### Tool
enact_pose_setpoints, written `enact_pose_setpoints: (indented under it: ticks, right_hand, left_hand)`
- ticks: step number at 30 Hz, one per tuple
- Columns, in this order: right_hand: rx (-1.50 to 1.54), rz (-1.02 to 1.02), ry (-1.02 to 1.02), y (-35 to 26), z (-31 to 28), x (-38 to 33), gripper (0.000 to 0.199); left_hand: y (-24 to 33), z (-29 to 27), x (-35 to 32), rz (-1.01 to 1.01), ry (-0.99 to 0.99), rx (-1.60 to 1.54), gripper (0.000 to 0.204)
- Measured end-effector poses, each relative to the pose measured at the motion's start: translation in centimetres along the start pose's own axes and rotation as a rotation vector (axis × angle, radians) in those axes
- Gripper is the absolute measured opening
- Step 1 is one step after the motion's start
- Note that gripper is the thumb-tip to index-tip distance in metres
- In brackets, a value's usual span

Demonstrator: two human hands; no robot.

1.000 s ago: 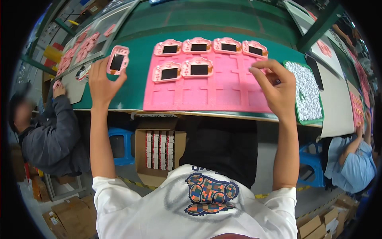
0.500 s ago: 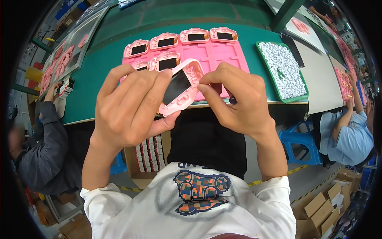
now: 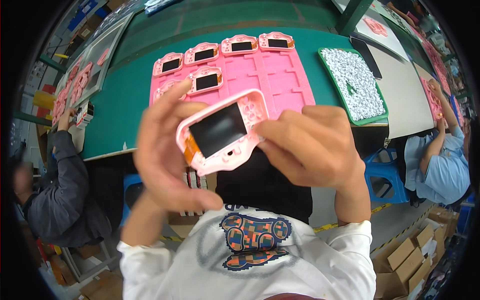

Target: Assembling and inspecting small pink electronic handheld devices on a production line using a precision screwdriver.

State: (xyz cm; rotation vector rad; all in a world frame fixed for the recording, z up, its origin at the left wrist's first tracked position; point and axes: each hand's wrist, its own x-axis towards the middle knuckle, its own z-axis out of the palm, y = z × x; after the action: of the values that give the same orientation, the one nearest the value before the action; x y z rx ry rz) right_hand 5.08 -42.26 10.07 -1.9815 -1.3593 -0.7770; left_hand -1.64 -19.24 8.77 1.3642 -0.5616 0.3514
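I hold a pink handheld game-console shell [image 3: 222, 131] with a dark screen and an orange flex strip at its left end, lifted close under my face. My left hand [image 3: 165, 150] cradles its left side, fingers spread behind it. My right hand [image 3: 310, 145] pinches its right edge with fingertips. Behind them on the green table lies a pink foam tray [image 3: 280, 75] with several similar pink shells in its far slots [image 3: 205, 52].
A green tray of small white parts [image 3: 356, 82] sits right of the foam tray. Other seated people work at the left [image 3: 60, 180] and right [image 3: 440, 150]. More pink shells lie on grey trays [image 3: 75, 90] at far left. Cardboard boxes [image 3: 405, 260] stand on the floor.
Both hands left the table, the left bringing one pink shell. They met over my lap and raised the shell closer to the camera, screen side now facing me.
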Motion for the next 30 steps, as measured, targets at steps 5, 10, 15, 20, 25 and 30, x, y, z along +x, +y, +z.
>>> enact_pose_setpoints:
  ticks: [5, 10, 15, 20, 25, 30]
  right_hand:
    - [-0.042, -0.019, 0.072, -1.4, -0.3, -0.8, 0.014]
    - [0.454, -0.007, 0.229, -2.4, -1.9, -1.3, 0.013]
    - [1.748, -0.174, 0.469, -3.3, -4.3, 0.2, 0.045]
    - [1.721, -0.037, 0.359, -3.6, -4.6, -0.6, 0.045]
    - [1.696, 0.074, 0.21, -3.9, -4.9, -0.8, 0.046]
    - [1.698, 0.114, 0.282, -4.6, -5.2, -1.1, 0.049]
  left_hand:
    - [-1.3, 6.3, -3.2, -0.156, 0.315, 0.01, 0.073]
    - [-0.9, 5.4, -2.7, -0.256, 0.029, -0.054, 0.038]
    - [0.1, 6.9, -3.0, -0.422, 0.048, -0.425, 0.033]
    - [1.1, 7.4, -3.0, -0.458, 0.044, -0.332, 0.034]
    - [1.8, 7.7, -2.9, -0.528, 0.052, -0.348, 0.037]
    - [2.2, 8.0, -2.6, -0.586, 0.058, -0.361, 0.04]
